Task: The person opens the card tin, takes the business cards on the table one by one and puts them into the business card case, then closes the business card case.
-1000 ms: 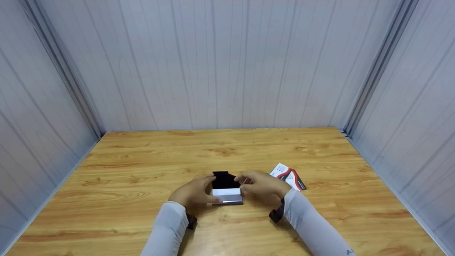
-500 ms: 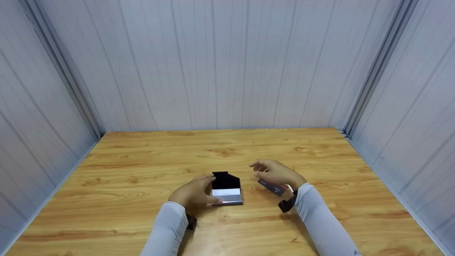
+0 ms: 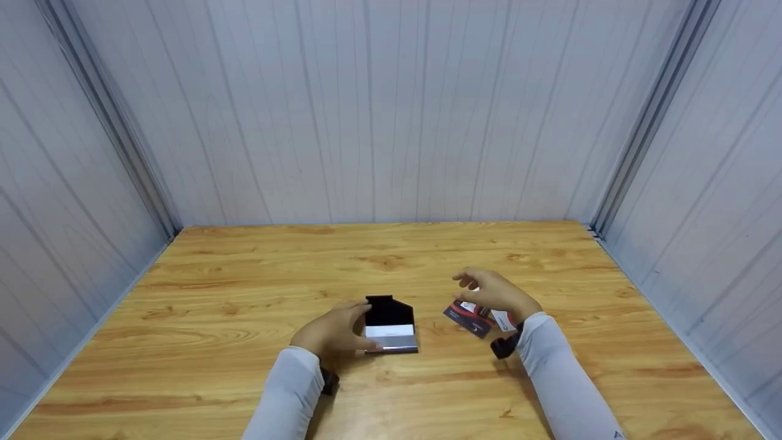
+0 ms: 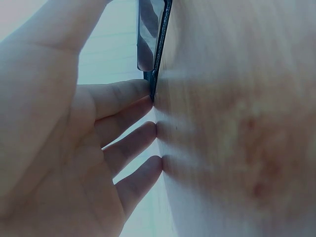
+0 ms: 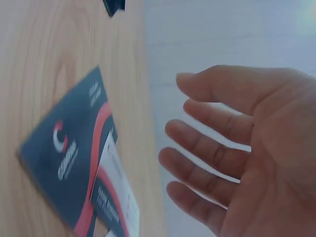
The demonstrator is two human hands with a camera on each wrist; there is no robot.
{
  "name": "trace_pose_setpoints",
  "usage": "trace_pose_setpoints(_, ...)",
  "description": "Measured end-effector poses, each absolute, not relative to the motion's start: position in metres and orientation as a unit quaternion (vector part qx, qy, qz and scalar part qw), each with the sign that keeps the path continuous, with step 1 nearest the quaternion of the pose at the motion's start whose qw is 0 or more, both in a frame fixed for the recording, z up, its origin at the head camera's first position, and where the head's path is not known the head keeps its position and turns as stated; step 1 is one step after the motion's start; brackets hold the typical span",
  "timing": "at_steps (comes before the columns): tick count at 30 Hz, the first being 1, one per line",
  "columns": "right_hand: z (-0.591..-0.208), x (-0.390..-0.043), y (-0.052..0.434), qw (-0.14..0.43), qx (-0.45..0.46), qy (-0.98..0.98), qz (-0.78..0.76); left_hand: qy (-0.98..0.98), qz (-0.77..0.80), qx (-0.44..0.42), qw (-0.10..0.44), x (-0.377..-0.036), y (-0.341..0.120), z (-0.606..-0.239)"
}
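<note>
Fingers of our left hand (image 3: 330, 333) rest straight against the open card case (image 3: 390, 324), bracing it on the table (image 3: 244, 293); our right hand (image 3: 496, 293) hovers loose and empty just above the cards (image 3: 473, 318), which lie right of the case; bare wood stretches beyond both.

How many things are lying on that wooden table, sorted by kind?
Card holder, black and silver, lid open: 1
Business cards, dark with red and white, lying overlapped: at least 2 (exact number hard to tell)
Total: at least 3
</note>
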State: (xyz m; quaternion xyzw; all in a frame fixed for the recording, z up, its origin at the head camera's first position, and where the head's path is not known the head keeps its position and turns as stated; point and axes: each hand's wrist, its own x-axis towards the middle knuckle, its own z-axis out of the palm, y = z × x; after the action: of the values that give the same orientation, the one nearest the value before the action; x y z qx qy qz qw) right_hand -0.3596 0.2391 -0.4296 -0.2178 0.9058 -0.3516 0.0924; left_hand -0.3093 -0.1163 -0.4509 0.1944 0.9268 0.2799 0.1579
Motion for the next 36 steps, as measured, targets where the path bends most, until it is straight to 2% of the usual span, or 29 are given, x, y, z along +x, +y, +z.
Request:
trace_pose_setpoints(10, -0.438, -0.367, 0.259, 0.095, -0.125, 0.921, -0.355, 0.923, 0.283, 0.209, 0.155, -0.31, -0.116, -0.451)
trace_pose_setpoints(21, -0.444, -0.368, 0.265, 0.113, -0.116, 0.944, -0.289, 0.924, 0.286, 0.201, 0.157, -0.309, -0.116, -0.452)
trace_pose_setpoints(36, -0.448, -0.371, 0.266, 0.087, -0.128, 0.952, -0.265, 0.927, 0.282, 0.196, 0.153, -0.309, -0.116, -0.451)
